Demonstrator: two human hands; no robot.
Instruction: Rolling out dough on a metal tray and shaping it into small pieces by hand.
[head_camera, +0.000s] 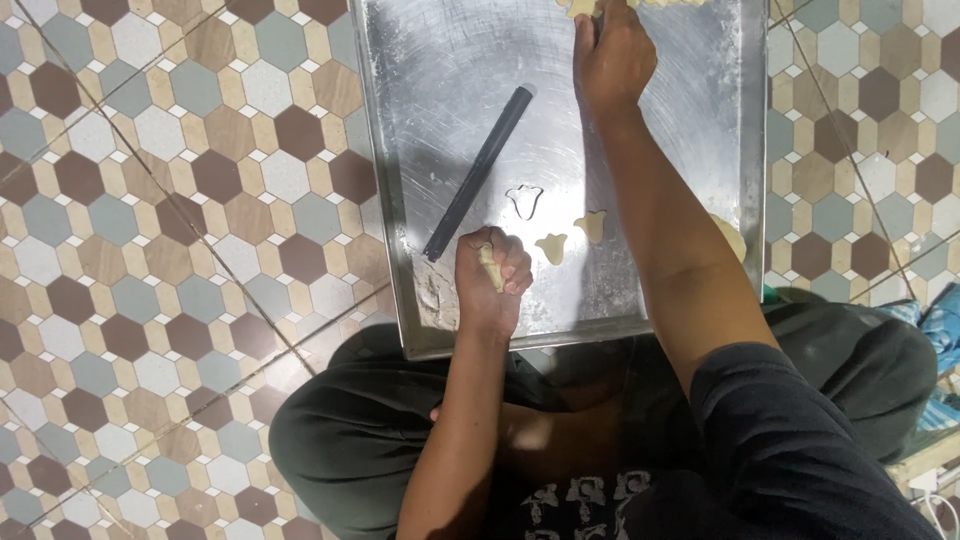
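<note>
My left hand is closed around a small lump of pale dough over the near edge of a large metal tray. My right hand reaches to the tray's far edge and pinches more dough there. Two cut dough shapes lie on the tray just right of my left hand. A small metal cutter sits a little beyond them. A long dark rolling pin lies diagonally on the tray, its near end close to my left hand.
The tray rests on a floor of hexagon tiles in brown, grey and beige. My crossed legs in dark trousers sit against the tray's near edge. Another dough piece shows beside my right forearm. Blue cloth lies at the right.
</note>
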